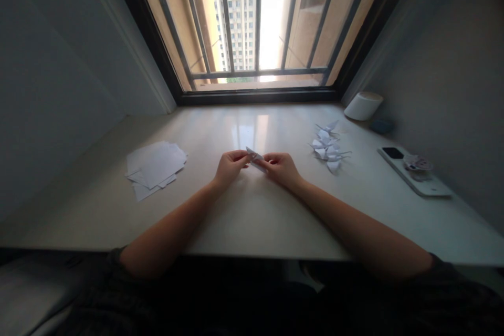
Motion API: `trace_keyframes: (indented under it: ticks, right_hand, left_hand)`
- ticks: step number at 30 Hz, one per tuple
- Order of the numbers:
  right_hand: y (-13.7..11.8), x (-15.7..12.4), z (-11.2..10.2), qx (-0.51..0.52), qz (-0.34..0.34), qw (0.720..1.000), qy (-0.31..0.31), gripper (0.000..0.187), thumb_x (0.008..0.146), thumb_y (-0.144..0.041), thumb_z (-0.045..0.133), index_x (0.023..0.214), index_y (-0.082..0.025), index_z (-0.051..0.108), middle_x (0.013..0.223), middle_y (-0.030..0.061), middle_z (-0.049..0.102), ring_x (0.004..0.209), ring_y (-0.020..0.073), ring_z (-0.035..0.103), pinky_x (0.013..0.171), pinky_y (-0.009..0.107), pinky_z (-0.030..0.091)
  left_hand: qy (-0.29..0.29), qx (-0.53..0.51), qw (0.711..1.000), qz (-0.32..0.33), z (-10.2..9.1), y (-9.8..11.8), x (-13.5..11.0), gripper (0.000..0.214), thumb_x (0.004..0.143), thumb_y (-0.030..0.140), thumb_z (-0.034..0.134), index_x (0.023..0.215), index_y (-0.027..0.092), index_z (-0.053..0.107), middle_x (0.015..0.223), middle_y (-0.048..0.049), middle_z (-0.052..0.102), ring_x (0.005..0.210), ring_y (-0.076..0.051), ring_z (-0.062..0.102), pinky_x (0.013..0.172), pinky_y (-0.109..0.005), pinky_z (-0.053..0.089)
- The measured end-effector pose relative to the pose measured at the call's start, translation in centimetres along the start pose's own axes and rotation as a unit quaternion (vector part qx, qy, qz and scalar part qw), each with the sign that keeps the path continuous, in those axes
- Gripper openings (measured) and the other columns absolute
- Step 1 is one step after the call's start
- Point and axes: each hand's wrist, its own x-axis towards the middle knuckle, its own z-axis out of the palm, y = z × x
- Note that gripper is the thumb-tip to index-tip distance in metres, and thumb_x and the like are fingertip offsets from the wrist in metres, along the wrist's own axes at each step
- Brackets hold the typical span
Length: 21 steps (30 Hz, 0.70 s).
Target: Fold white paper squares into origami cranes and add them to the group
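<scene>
Between my two hands, just above the middle of the white tabletop, is a small piece of folded white paper (255, 156) with a pointed upper corner. My left hand (231, 167) pinches its left side with thumb and fingers. On the other side my right hand (280, 168) grips the paper, its fingers closed along the right edge. The fingers partly cover the folds. To the right lies a cluster of several folded paper cranes (327, 148). A loose stack of white paper sheets (159, 165) rests to the left.
A white phone (417, 176) with a round attachment on its back lies at the right. Behind it stand a white cylinder-like object (363, 106) and a small dark item (381, 125) by the wall. A barred window (258, 97) borders the table's far edge.
</scene>
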Motion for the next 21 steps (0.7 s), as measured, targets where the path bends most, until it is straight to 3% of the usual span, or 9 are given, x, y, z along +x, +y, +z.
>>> trace_keyframes:
  ticks: [3, 8, 10, 13, 16, 21]
  right_hand:
    - [-0.27, -0.12, -0.01, 0.02, 0.012, 1.0, -0.006, 0.046, 0.068, -0.059, 0.069, 0.065, -0.014, 0.068, 0.053, -0.0013, 0.052, 0.047, 0.0082, 0.039, 0.044, 0.023, 0.026]
    - [-0.54, -0.27, 0.13, 0.041, 0.024, 0.999, -0.02, 0.05, 0.067, -0.064, 0.067, 0.06, -0.014, 0.065, 0.048, -0.0026, 0.047, 0.046, 0.0078, 0.036, 0.043, 0.024, 0.023]
    - [-0.61, -0.3, 0.17, 0.039, 0.014, 0.999, -0.025, 0.05, 0.066, -0.063, 0.069, 0.059, -0.014, 0.064, 0.05, -0.0025, 0.048, 0.048, 0.0077, 0.036, 0.045, 0.024, 0.024]
    - [-0.68, -0.33, 0.08, 0.041, 0.009, 0.998, -0.038, 0.047, 0.066, -0.061, 0.069, 0.062, -0.014, 0.066, 0.052, -0.0021, 0.05, 0.049, 0.0077, 0.036, 0.046, 0.024, 0.025]
    - [-0.69, -0.4, -0.13, 0.044, 0.014, 0.998, -0.052, 0.046, 0.068, -0.059, 0.069, 0.066, -0.013, 0.068, 0.052, -0.0023, 0.05, 0.049, 0.0075, 0.035, 0.046, 0.024, 0.023]
    - [-0.81, -0.51, -0.28, 0.05, 0.032, 0.996, -0.06, 0.045, 0.068, -0.058, 0.07, 0.065, -0.013, 0.067, 0.048, -0.0041, 0.043, 0.046, 0.0066, 0.03, 0.045, 0.024, 0.018]
  left_hand:
    - [-0.008, 0.017, 0.999, 0.028, 0.17, 0.2, -0.1, 0.028, 0.072, 0.042, 0.072, 0.077, 0.015, 0.073, 0.073, -0.004, 0.07, 0.07, -0.014, 0.061, 0.065, -0.026, 0.049]
    - [-0.011, 0.044, 0.997, 0.069, 0.31, 0.58, -0.35, 0.03, 0.072, 0.044, 0.073, 0.083, 0.016, 0.075, 0.094, -0.0083, 0.074, 0.08, -0.018, 0.064, 0.07, -0.027, 0.048]
    - [0.012, 0.055, 0.996, 0.071, 0.35, 0.66, -0.41, 0.031, 0.071, 0.046, 0.073, 0.078, 0.016, 0.075, 0.083, -0.007, 0.073, 0.075, -0.017, 0.063, 0.067, -0.028, 0.047]
    - [0.023, 0.041, 0.998, 0.047, 0.36, 0.73, -0.42, 0.032, 0.068, 0.048, 0.074, 0.072, 0.016, 0.075, 0.066, -0.004, 0.069, 0.065, -0.015, 0.059, 0.059, -0.026, 0.044]
    - [0.016, 0.001, 1.0, 0.008, 0.23, 0.77, -0.28, 0.033, 0.068, 0.049, 0.074, 0.076, 0.017, 0.077, 0.072, -0.0051, 0.072, 0.065, -0.014, 0.059, 0.058, -0.025, 0.043]
    - [0.053, -0.026, 0.998, -0.029, -0.11, 0.72, 0.09, 0.036, 0.065, 0.05, 0.075, 0.081, 0.018, 0.078, 0.081, -0.0073, 0.074, 0.068, -0.014, 0.06, 0.06, -0.025, 0.044]
